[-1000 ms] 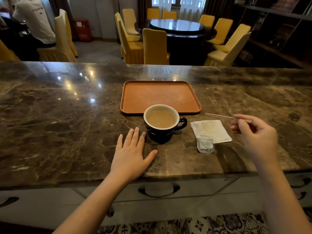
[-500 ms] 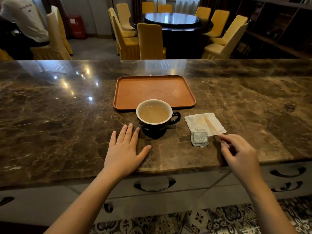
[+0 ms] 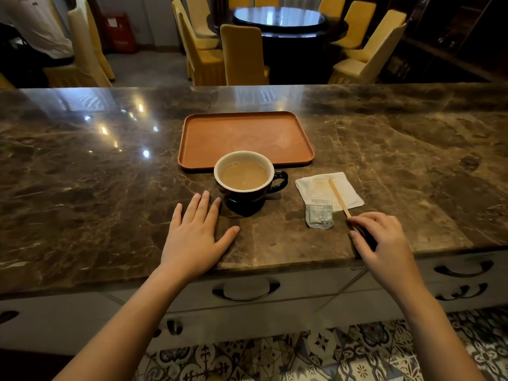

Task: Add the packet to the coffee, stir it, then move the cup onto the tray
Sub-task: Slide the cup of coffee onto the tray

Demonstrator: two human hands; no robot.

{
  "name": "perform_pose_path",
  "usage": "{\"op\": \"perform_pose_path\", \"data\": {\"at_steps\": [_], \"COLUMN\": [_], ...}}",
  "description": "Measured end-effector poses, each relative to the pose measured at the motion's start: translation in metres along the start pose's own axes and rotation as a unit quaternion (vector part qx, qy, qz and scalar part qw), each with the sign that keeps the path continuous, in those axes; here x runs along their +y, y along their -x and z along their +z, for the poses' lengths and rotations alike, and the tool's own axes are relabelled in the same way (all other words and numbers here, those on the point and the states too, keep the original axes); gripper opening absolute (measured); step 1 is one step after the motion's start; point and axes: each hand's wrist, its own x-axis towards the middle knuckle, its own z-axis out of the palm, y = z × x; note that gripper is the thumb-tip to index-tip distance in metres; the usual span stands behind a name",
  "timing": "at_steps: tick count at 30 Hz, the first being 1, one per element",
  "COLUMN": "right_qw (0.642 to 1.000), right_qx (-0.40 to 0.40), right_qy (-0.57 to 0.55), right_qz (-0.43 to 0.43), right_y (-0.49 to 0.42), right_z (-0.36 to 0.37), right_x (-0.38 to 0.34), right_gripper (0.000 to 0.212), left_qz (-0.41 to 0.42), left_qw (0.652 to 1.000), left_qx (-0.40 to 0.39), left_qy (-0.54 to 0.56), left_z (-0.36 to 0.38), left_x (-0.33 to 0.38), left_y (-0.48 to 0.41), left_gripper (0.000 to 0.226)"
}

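A black cup (image 3: 248,193) with a white inside holds milky coffee and stands on the marble counter, just in front of the empty orange tray (image 3: 244,138). Its handle points right. My left hand (image 3: 196,235) lies flat on the counter, fingers spread, close to the cup's left side without touching it. To the right, a small grey packet (image 3: 320,215) lies at the near edge of a white napkin (image 3: 319,188). A wooden stir stick (image 3: 338,196) rests slanted across the napkin. My right hand (image 3: 380,240) has its fingertips curled on the stick's near end.
The brown marble counter (image 3: 110,188) ends just below my hands, with drawers and dark handles (image 3: 246,291) under it. Beyond the counter are yellow-covered chairs (image 3: 242,56), a round dark table (image 3: 277,17) and a person in a white shirt (image 3: 35,26) at far left.
My right hand came down and toward me with the stir stick, laying it across the napkin. My left hand has stayed flat beside the cup. The camera tilted downward.
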Motion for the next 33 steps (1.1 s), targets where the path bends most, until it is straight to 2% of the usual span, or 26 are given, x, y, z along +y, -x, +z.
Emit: {"op": "perform_pose_path", "data": {"at_steps": [9,14,17,22,27,31,33], "right_qw": [1.0,0.998,0.993,0.977,0.958,0.949,0.941], "right_qx": [-0.004,0.003,-0.051,-0.183,-0.259,-0.305,-0.328], "right_qy": [-0.009,-0.045,-0.066,-0.057,-0.083,-0.026,-0.042], "right_qz": [0.012,-0.045,-0.079,-0.093,-0.091,-0.075,-0.07], "right_y": [-0.002,-0.038,-0.072,-0.121,-0.138,-0.145,-0.146], "right_z": [-0.007,-0.015,-0.011,0.008,0.014,0.02,0.019], "right_x": [-0.01,-0.041,-0.065,-0.092,-0.096,-0.091,-0.089], "right_gripper": [0.029,0.03,0.04,0.051,0.029,0.029,0.028], "left_qz": [-0.001,0.001,0.0,-0.003,-0.005,-0.003,-0.002], "left_qw": [1.0,1.0,1.0,1.0,1.0,1.0,1.0], "left_qx": [-0.009,-0.013,-0.015,-0.009,0.0,0.004,0.004], "left_qy": [0.003,0.005,0.006,0.01,0.017,0.017,0.017], "left_z": [-0.001,-0.001,-0.002,-0.002,-0.001,0.0,0.001], "left_x": [0.0,0.0,0.0,0.001,0.002,0.0,0.001], "left_y": [0.0,0.0,0.0,0.001,0.002,0.001,0.001], "left_gripper": [0.082,0.081,0.08,0.078,0.077,0.086,0.087]}}
